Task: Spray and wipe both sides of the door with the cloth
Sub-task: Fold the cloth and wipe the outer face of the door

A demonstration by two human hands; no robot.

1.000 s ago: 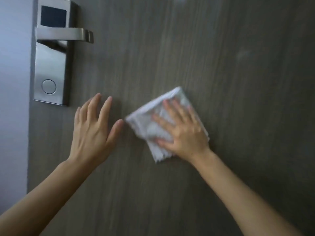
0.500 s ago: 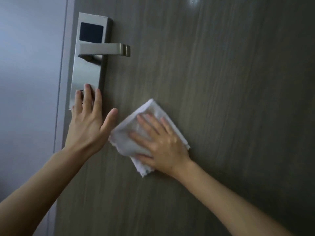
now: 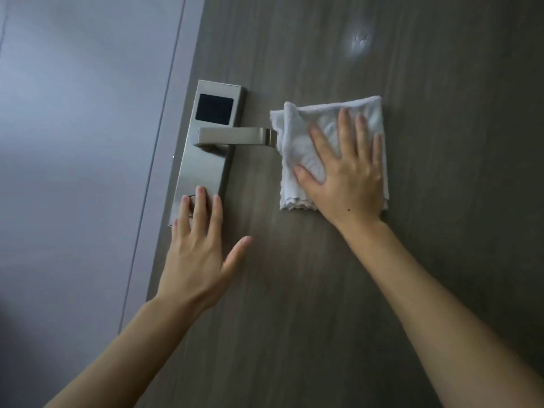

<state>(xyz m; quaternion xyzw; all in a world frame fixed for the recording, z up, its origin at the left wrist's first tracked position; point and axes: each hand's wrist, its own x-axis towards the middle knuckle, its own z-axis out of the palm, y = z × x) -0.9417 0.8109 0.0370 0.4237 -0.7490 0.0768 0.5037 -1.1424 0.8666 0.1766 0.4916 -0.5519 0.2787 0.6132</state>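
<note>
A dark wood-grain door [image 3: 353,290] fills most of the view. My right hand [image 3: 347,178] lies flat with straight, spread fingers on a folded white cloth [image 3: 297,154], pressing it against the door just right of the lever's tip. My left hand [image 3: 200,254] rests flat on the door below the lock, its fingertips on the bottom of the steel lock plate [image 3: 206,166]. A wet shiny patch [image 3: 357,42] shows higher up on the door. No spray bottle is in view.
The steel lever handle [image 3: 235,136] juts right from the lock plate, below a black card-reader panel [image 3: 215,108]. The door's left edge meets a pale grey frame and wall [image 3: 73,142].
My right hand has slid the cloth up and to the right, from beside my left thumb to the level of the lever. The view has shifted, showing more wall at the left.
</note>
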